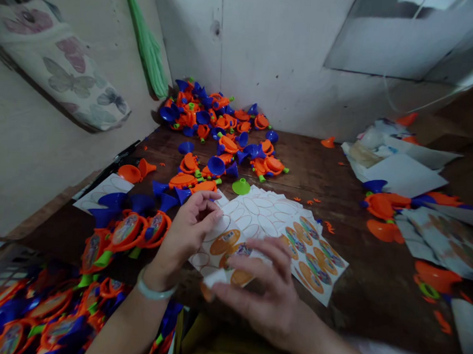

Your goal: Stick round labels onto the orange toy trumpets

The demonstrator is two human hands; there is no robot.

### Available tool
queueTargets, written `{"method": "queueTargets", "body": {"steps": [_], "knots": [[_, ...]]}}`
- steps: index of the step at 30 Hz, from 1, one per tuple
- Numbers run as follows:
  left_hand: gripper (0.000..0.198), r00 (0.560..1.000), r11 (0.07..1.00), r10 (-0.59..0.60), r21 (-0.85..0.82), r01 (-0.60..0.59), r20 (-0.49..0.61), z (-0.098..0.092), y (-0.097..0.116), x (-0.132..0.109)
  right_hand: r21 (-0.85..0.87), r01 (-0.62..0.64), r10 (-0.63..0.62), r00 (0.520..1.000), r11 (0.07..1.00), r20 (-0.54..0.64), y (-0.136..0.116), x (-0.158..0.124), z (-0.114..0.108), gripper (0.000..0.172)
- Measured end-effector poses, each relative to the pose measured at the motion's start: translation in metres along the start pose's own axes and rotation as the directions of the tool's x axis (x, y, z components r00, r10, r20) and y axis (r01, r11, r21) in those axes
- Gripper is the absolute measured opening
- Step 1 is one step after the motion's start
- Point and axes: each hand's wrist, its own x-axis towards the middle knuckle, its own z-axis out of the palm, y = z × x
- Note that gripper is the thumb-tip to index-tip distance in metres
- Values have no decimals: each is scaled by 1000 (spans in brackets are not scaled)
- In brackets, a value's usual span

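Observation:
My left hand [193,228] has its fingers curled, with thumb and forefinger at the upper left edge of a sticker sheet [201,259]. Orange oval stickers and bare white ovals show on that sheet. Over its lower right part hovers my right hand [269,288], smeared by motion, its thumb beside a small white flap [216,277]; whether it pinches the flap I cannot tell. Beneath and behind lie fanned white sheets with oval outlines [264,213], and to the right a fuller sticker sheet [315,256]. Orange-and-blue toy trumpets [127,232] rest left of my left hand.
A heap of toy trumpets [220,117] stands against the back wall; more [51,315] lie at lower left. A green cone [241,186] sits behind the sheets. Papers [407,174], orange parts [436,276] and more sticker sheets [451,241] are at right.

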Motion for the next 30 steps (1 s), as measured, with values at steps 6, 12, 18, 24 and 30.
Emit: {"method": "queueTargets", "body": {"steps": [6,12,18,24,30], "knots": [[43,996,995,-22,-91,30,87,3,0,3,196,-225,246,965,954,-86,25,11,17,69],[40,978,994,-100,-15,104,181,5,-3,2,263,-301,335,938,916,-90,29,3,28,67],[53,960,983,-168,-31,179,222,14,-7,1,207,-193,228,960,959,-163,33,-10,36,74],[49,974,988,-149,68,139,171,20,-22,10,121,-114,139,966,986,-219,48,-29,52,89],[22,996,922,-24,388,-10,82,35,-49,42,-46,-272,242,910,961,-336,45,-16,50,75]]}}
